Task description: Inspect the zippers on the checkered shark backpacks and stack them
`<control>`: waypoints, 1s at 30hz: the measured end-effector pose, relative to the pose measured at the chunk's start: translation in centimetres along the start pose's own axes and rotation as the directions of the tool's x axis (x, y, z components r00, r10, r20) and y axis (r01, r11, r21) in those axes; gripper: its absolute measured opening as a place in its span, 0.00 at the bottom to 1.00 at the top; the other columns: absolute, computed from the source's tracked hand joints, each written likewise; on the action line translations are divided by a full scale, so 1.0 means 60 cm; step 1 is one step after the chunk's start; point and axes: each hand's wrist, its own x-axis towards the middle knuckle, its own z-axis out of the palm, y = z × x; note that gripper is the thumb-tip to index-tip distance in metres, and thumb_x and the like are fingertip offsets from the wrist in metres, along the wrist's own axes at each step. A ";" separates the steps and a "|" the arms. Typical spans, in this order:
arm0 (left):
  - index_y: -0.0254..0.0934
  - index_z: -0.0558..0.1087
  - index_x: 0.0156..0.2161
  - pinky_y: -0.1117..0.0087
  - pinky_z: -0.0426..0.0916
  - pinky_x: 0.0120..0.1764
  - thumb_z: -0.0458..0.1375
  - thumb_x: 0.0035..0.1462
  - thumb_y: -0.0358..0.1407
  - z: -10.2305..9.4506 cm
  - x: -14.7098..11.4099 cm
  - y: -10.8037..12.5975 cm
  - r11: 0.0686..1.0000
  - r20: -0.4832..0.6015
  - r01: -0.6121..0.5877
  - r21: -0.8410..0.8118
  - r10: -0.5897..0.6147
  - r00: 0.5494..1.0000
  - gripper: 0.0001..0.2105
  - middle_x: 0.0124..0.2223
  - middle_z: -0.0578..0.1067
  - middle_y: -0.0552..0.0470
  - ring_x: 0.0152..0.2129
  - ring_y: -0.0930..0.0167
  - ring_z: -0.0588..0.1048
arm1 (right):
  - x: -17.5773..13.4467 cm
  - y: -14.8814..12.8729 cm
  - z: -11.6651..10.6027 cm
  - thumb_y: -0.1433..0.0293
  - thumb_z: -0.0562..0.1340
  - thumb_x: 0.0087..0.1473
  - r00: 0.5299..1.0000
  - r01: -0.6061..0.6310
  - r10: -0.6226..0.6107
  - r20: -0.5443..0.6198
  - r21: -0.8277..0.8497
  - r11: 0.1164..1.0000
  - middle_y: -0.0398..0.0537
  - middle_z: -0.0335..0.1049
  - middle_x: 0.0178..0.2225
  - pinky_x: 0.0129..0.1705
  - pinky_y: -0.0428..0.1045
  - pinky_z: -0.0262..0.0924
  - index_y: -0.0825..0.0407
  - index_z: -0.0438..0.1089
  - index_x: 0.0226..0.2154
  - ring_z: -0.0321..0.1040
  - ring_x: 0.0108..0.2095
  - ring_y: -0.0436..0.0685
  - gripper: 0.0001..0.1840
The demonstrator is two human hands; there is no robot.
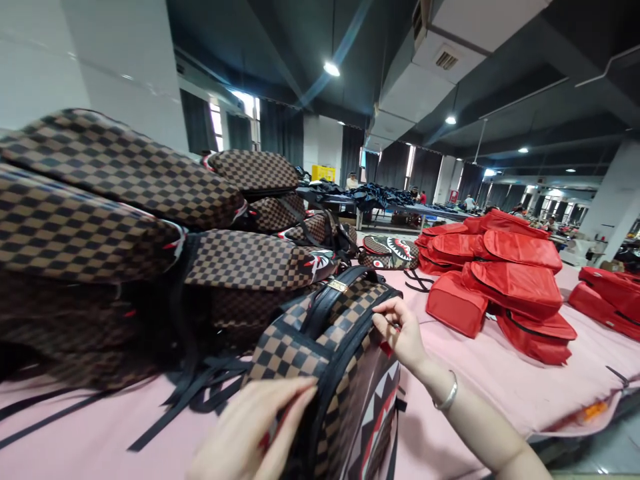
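Both hands on backpack [330, 373] — right hand [403, 333] pinching zipper.

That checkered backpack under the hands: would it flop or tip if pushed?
The checkered backpack probably holds its shape: its top looks rounded and full. Standing upright on the pink table, steadied by the left hand and right hand, it might tip if released.

A large hall under a dark ceiling [280, 40] with round lamps [331, 69] and a pale air duct [450, 47] — all high above the hands; dark curtains [283, 133] and bright windows [216, 123] far beyond them, a white pillar [607, 200] off to their right — pink table cover [500, 373] beneath
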 end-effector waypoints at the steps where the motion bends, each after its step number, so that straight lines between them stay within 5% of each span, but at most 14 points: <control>1: 0.42 0.69 0.42 0.69 0.68 0.42 0.53 0.60 0.37 -0.002 0.025 -0.001 1.000 0.004 -0.021 -0.007 0.021 1.000 0.06 0.38 0.74 0.53 0.34 0.70 0.74 | 0.000 0.001 0.002 0.61 0.63 0.47 1.000 0.002 -0.002 -0.007 0.011 1.000 0.35 0.54 0.18 0.22 0.42 0.46 0.55 0.65 0.31 0.48 0.18 0.43 0.14; 4: 0.40 0.72 0.39 0.72 0.68 0.37 0.50 0.62 0.40 0.003 0.095 -0.005 0.996 0.083 -0.084 0.026 0.081 0.993 0.10 0.37 0.76 0.55 0.32 0.71 0.75 | 0.001 0.001 0.007 0.61 0.63 0.47 1.000 0.009 -0.009 -0.010 0.040 0.999 0.37 0.56 0.19 0.22 0.42 0.45 0.55 0.64 0.30 0.48 0.19 0.43 0.14; 7: 0.40 0.74 0.36 0.72 0.68 0.30 0.48 0.62 0.40 0.013 0.148 0.002 0.982 0.283 -0.111 0.154 0.064 0.957 0.13 0.36 0.76 0.54 0.28 0.71 0.75 | 0.003 0.000 0.008 0.61 0.63 0.47 1.000 0.011 -0.011 -0.013 0.046 0.999 0.37 0.56 0.20 0.23 0.42 0.45 0.55 0.63 0.29 0.49 0.20 0.44 0.14; 10: 0.40 0.74 0.36 0.70 0.66 0.27 0.48 0.60 0.34 0.018 0.186 0.028 0.925 0.550 -0.156 0.347 -0.066 0.833 0.12 0.35 0.74 0.51 0.27 0.67 0.75 | 0.004 0.003 0.007 0.60 0.63 0.47 1.000 0.020 -0.019 -0.012 0.039 0.999 0.38 0.57 0.22 0.23 0.42 0.46 0.55 0.63 0.28 0.50 0.20 0.44 0.15; 13: 0.35 0.72 0.36 0.67 0.66 0.27 0.46 0.56 0.27 0.022 0.211 0.054 0.854 0.708 -0.285 0.435 -0.129 0.694 0.12 0.35 0.73 0.46 0.28 0.64 0.75 | 0.004 0.007 0.005 0.60 0.63 0.48 0.999 0.039 -0.038 -0.012 0.038 0.999 0.38 0.58 0.22 0.24 0.42 0.47 0.55 0.63 0.28 0.51 0.21 0.44 0.14; 15: 0.32 0.70 0.36 0.66 0.65 0.27 0.44 0.55 0.25 0.024 0.218 0.056 0.842 0.734 -0.327 0.428 -0.113 0.669 0.12 0.35 0.72 0.43 0.28 0.62 0.74 | 0.004 0.010 0.002 0.61 0.63 0.48 0.999 0.045 -0.045 -0.013 0.044 0.998 0.39 0.59 0.22 0.24 0.42 0.48 0.55 0.64 0.29 0.51 0.21 0.44 0.14; 18: 0.33 0.68 0.33 0.67 0.66 0.29 0.43 0.57 0.29 0.017 0.214 0.037 0.937 0.587 -0.180 0.299 -0.032 0.809 0.11 0.35 0.71 0.43 0.28 0.64 0.73 | 0.003 0.014 -0.003 0.60 0.63 0.49 0.999 0.039 -0.039 -0.001 0.054 0.998 0.40 0.61 0.24 0.26 0.42 0.49 0.55 0.65 0.30 0.53 0.22 0.44 0.15; 21: 0.35 0.66 0.32 0.71 0.65 0.27 0.46 0.58 0.39 -0.011 0.190 0.009 0.986 0.342 0.166 -0.030 -0.146 0.928 0.11 0.27 0.70 0.50 0.23 0.70 0.70 | 0.001 0.017 -0.007 0.60 0.64 0.49 0.999 0.044 -0.045 0.005 0.050 0.998 0.41 0.62 0.25 0.26 0.42 0.50 0.55 0.65 0.30 0.53 0.23 0.44 0.14; 23: 0.35 0.66 0.33 0.74 0.62 0.22 0.50 0.56 0.45 -0.035 0.165 -0.005 0.890 0.280 0.388 -0.240 -0.320 0.905 0.13 0.21 0.67 0.55 0.17 0.73 0.67 | 0.001 0.017 -0.009 0.60 0.63 0.50 0.998 0.061 -0.061 0.008 0.037 0.997 0.40 0.62 0.25 0.25 0.42 0.49 0.55 0.65 0.30 0.52 0.22 0.44 0.14; 26: 0.35 0.65 0.26 0.75 0.62 0.22 0.52 0.54 0.49 -0.059 0.116 -0.022 0.735 0.210 0.552 -0.394 -0.513 0.832 0.17 0.19 0.64 0.55 0.17 0.74 0.64 | 0.004 0.015 -0.011 0.60 0.62 0.51 0.995 0.101 -0.101 0.003 0.004 0.995 0.40 0.61 0.25 0.25 0.42 0.50 0.55 0.65 0.30 0.53 0.23 0.45 0.14; 28: 0.34 0.67 0.28 0.75 0.65 0.27 0.53 0.53 0.49 -0.061 0.079 -0.035 0.688 0.127 0.597 -0.412 -0.605 0.786 0.18 0.25 0.69 0.52 0.23 0.73 0.67 | 0.005 0.009 -0.011 0.59 0.60 0.53 0.991 0.133 -0.133 -0.005 -0.030 0.991 0.41 0.60 0.25 0.25 0.42 0.52 0.55 0.64 0.30 0.54 0.24 0.45 0.14; 30: 0.33 0.69 0.41 0.72 0.69 0.38 0.57 0.50 0.49 -0.051 0.041 -0.052 0.660 0.053 0.621 -0.422 -0.666 0.744 0.21 0.40 0.73 0.47 0.36 0.69 0.71 | 0.001 0.001 -0.010 0.59 0.58 0.55 0.986 0.164 -0.166 -0.013 -0.070 0.984 0.42 0.61 0.26 0.27 0.43 0.54 0.55 0.65 0.31 0.57 0.26 0.46 0.14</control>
